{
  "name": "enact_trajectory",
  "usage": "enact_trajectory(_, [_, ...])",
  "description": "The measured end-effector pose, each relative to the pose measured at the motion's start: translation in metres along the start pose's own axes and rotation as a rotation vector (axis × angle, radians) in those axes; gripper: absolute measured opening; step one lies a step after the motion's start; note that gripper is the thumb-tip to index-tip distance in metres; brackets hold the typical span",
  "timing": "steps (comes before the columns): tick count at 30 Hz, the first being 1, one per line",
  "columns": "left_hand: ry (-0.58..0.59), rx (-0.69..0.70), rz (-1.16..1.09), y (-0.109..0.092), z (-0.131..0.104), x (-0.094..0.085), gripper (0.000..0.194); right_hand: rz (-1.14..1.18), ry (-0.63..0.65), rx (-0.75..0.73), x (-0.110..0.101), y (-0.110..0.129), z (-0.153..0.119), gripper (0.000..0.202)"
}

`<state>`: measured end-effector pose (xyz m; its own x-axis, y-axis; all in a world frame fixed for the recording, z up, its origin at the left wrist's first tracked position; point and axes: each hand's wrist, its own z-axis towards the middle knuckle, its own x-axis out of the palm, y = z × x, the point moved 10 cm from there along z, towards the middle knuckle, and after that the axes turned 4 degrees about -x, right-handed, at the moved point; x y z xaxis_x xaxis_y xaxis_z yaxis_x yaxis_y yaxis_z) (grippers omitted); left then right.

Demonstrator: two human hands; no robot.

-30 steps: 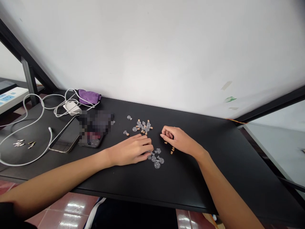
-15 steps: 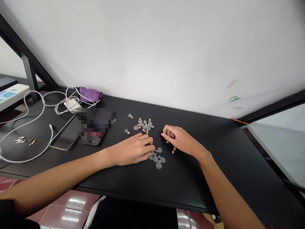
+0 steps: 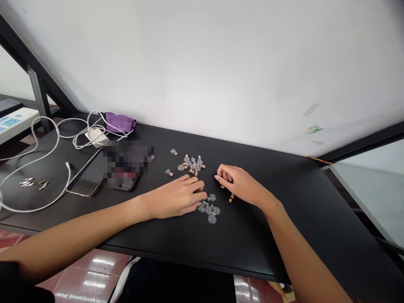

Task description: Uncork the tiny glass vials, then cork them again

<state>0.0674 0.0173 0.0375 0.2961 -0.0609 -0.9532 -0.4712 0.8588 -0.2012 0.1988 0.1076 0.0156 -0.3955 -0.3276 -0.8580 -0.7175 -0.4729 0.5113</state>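
Note:
My left hand (image 3: 179, 196) is palm down, its fingers bent and slightly apart at the left edge of a cluster of small clear bottles without stoppers (image 3: 208, 208). Its fingertips reach the nearest bottles; I see nothing held in them. To the right, my right hand (image 3: 237, 181) is closed, thumb against curled fingers, and whatever it may hold is hidden. Several tiny corks (image 3: 231, 198) lie beside and partly under it. Beyond my left hand sits a group of little corked bottles (image 3: 191, 164). One more corked bottle (image 3: 169, 172) lies apart, left of that group.
A phone (image 3: 86, 176) and a partly blurred dark device (image 3: 128, 183) lie left of my hands. A white cable (image 3: 58, 143) loops around a white charger (image 3: 97, 136) near a purple cloth (image 3: 120, 122). Small metal pieces (image 3: 27, 182) lie far left. A white wall (image 3: 202, 75) stands behind the black table (image 3: 195, 244).
Both hands stay nearly where they were, with my left hand shifted slightly right at the clear bottles. The whole view has moved a little.

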Motion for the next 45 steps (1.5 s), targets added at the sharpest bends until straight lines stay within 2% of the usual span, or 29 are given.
enact_trajectory(11, [-0.013,0.013,0.025,-0.003,0.0,-0.003,0.011,-0.017,0.002,0.0,-0.001,0.004,-0.001,0.024])
enact_trajectory(19, [0.046,0.017,0.099,-0.005,0.0,0.002,0.012,-0.05,0.02,0.004,0.001,0.005,-0.002,0.021])
enact_trajectory(34, [0.009,0.029,0.127,-0.008,-0.002,-0.001,0.012,-0.063,0.019,0.005,0.0,0.01,-0.003,0.018])
enact_trajectory(45, [0.06,0.015,0.168,-0.009,-0.002,0.002,0.013,-0.079,0.037,0.014,0.0,0.011,-0.003,0.017])
